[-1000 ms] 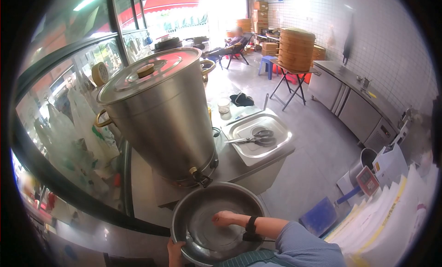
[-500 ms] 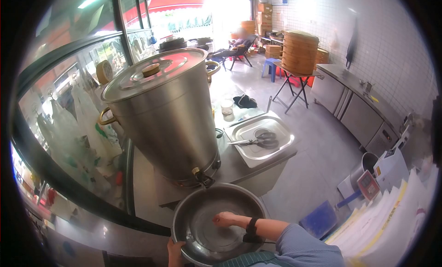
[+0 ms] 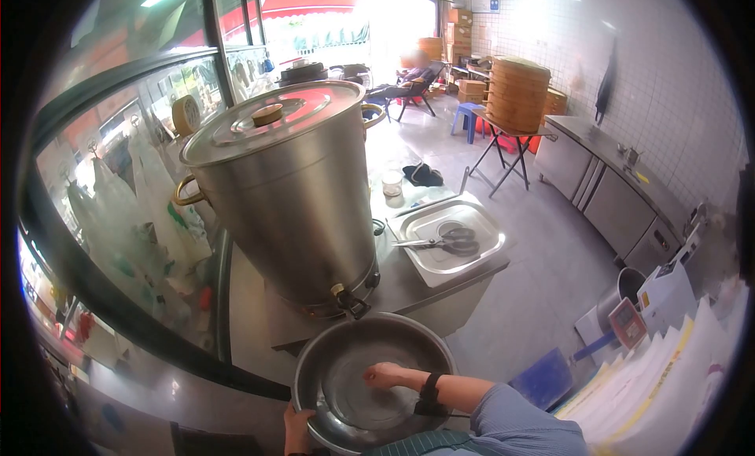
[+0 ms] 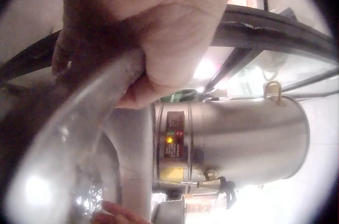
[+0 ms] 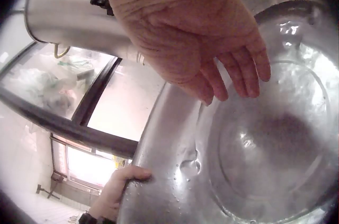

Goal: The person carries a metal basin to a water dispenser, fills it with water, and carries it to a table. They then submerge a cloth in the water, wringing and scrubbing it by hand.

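Note:
A wide metal basin (image 3: 330,354) with clear liquid in its bottom lies at the front of the head view. At its near left edge my left hand (image 3: 299,428) grips the rim, thumb inside and fingers underneath; the left wrist view shows that hand (image 4: 153,17) close up. My right hand (image 3: 387,375) hangs over the middle of the basin, fingers loosely bent and holding nothing, as the right wrist view of the hand (image 5: 206,44) shows. Just beyond the basin, a tall lidded steel urn (image 3: 291,212) stands with its tap (image 3: 350,300) over the far rim.
Right of the urn, a steel tray (image 3: 425,267) holds scissors (image 3: 452,242). A glass jar (image 3: 392,183) stands behind it. Bamboo steamers (image 3: 517,94) are stacked on a folding stand. Plastic bags (image 3: 118,212) hang at the left glass. A person (image 3: 413,75) reclines in the background.
The head view has turned slightly, so the urn, tray and room sit a little further right. Both hands and the basin look nearly unchanged in position.

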